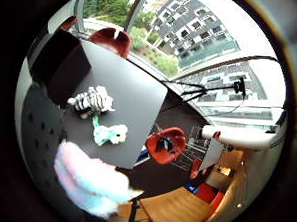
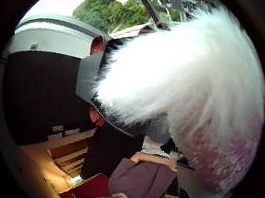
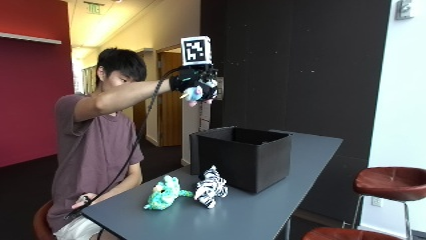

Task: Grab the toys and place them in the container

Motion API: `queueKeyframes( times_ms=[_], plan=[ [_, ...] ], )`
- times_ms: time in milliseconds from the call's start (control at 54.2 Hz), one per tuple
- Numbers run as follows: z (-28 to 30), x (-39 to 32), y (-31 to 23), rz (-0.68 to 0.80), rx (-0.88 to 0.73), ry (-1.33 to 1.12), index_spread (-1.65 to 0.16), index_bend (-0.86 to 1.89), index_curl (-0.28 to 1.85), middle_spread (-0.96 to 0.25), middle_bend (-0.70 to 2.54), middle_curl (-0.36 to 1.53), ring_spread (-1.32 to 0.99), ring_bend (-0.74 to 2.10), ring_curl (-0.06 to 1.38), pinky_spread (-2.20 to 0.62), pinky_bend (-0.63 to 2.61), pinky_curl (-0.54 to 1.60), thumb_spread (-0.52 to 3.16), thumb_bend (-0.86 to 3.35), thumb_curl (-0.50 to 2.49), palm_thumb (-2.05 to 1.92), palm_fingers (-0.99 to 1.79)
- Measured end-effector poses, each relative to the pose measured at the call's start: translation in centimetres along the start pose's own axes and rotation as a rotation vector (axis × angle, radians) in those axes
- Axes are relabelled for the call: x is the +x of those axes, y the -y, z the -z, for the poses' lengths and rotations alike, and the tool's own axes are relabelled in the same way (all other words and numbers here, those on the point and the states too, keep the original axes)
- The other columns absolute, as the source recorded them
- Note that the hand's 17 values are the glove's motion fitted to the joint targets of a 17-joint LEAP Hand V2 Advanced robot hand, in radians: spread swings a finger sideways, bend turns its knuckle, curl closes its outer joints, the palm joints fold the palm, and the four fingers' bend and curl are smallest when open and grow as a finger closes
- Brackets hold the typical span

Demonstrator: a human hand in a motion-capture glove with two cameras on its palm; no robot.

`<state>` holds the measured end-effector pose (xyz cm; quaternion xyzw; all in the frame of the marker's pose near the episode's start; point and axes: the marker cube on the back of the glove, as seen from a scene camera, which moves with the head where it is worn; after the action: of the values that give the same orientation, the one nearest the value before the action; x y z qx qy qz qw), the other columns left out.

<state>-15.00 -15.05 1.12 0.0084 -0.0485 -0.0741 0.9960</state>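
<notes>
On the worktop [image 3: 266,215] the container [image 3: 243,157] stands mid-surface; two toys lie just before it toward the near end, the zebra toy [image 3: 211,187] beside the plush monster [image 3: 164,193].

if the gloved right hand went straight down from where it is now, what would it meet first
Probably the black container: the right hand, gripping a pastel plush toy, hangs above its near rim, though depth is unclear, so it might just miss.
</notes>
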Motion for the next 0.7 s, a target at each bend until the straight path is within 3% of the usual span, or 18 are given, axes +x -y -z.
queueKeyframes(
  times_ms=[203,406,498,535,571,590,627,645,664,701],
  plan=[
    [4.2,-10.3,2.1,0.151,0.145,0.059,-0.27,0.99,0.62,-0.15,1.25,0.8,-0.29,1.39,0.58,-0.37,1.09,0.51,0.6,0.03,0.82,0.55,1.1],
    [0.4,-22.6,6.5,0.134,0.185,0.069,-0.27,0.95,0.69,-0.14,1.26,0.8,-0.29,1.41,0.58,-0.37,1.09,0.52,0.58,0.01,0.88,0.55,1.09],
    [-3.5,-25.6,7.0,0.409,0.154,-0.08,-0.28,0.8,0.71,-0.16,1.2,0.79,-0.29,1.44,0.59,-0.37,1.13,0.54,0.63,-0.01,0.89,0.53,0.95],
    [-4.9,-26.7,7.2,0.425,0.08,-0.125,-0.27,0.67,0.7,-0.17,1.16,0.78,-0.28,1.46,0.59,-0.37,1.15,0.54,0.68,-0.02,0.88,0.51,0.84],
    [-6.2,-27.9,7.3,0.415,-0.04,-0.168,-0.25,0.42,0.67,-0.19,1.03,0.74,-0.28,1.42,0.59,-0.34,1.19,0.56,0.87,-0.08,0.81,0.35,0.37],
    [-6.9,-28.5,7.4,0.405,-0.1,-0.185,-0.22,0.27,0.64,-0.17,0.83,0.68,-0.26,1.33,0.58,-0.3,1.27,0.6,0.91,-0.13,0.77,0.25,-0.18],
    [-7.8,-29.3,7.7,0.371,-0.173,-0.208,-0.18,0.15,0.62,-0.07,0.55,0.61,-0.17,1.08,0.54,-0.21,1.37,0.62,0.96,-0.15,0.7,0.1,-0.74],
    [-8.0,-29.6,7.9,0.338,-0.184,-0.211,-0.18,0.1,0.57,-0.09,0.53,0.59,-0.16,1.09,0.54,-0.19,1.35,0.59,1.0,-0.1,0.69,0.11,-0.5],
    [-8.2,-30.0,8.1,0.294,-0.183,-0.205,-0.17,0.05,0.51,-0.04,0.43,0.54,-0.13,0.92,0.47,-0.16,1.35,0.57,1.01,-0.12,0.66,0.05,-0.68],
    [-8.2,-30.8,8.4,0.203,-0.166,-0.175,-0.15,0.0,0.41,0.0,0.3,0.49,-0.09,0.78,0.4,-0.11,1.32,0.53,1.03,-0.1,0.62,-0.03,-0.66]
  ],
)
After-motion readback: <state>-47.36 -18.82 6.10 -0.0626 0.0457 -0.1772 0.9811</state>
